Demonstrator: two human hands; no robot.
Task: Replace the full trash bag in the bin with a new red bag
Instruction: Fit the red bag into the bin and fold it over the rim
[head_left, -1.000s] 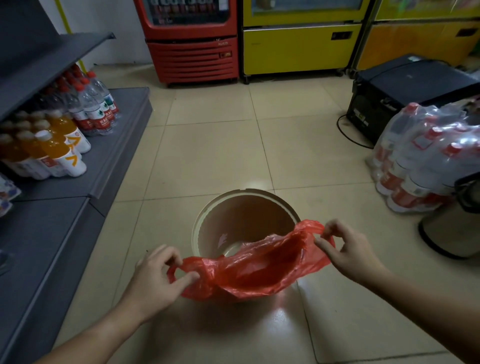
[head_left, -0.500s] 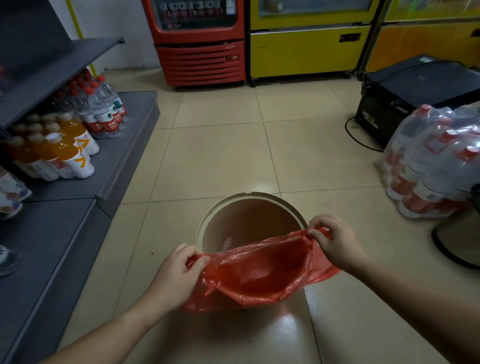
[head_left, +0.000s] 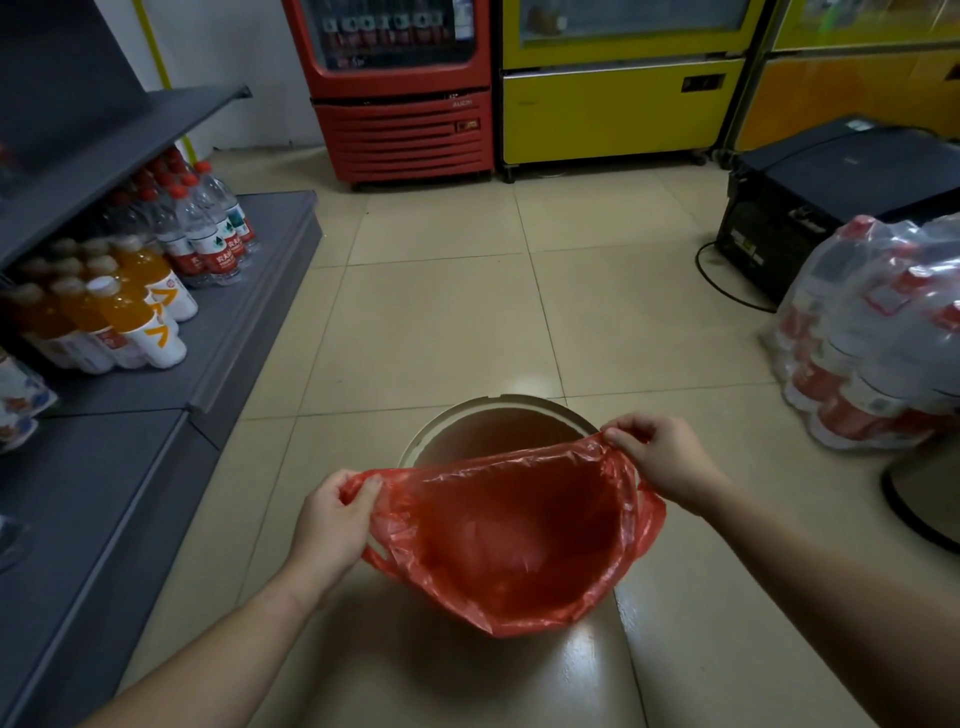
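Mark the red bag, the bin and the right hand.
red bag (head_left: 519, 530), head view, inner back wall of the opened bag.
bin (head_left: 498, 400), head view, far rim.
right hand (head_left: 662, 457), head view, back of the hand.

Bare tiled floor (head_left: 447, 322) is lying open through the middle of the frame, giving free passage above the bin (head_left: 498, 402). Grey shelving (head_left: 156, 415) with bottles (head_left: 130, 306) is crowding the left edge. At right, a shrink-wrapped bottle pack (head_left: 872, 343) and black box (head_left: 831, 182) are blocking. Fridges (head_left: 519, 88) are closing off the top. The red bag (head_left: 519, 525) is covering the bin's near opening.
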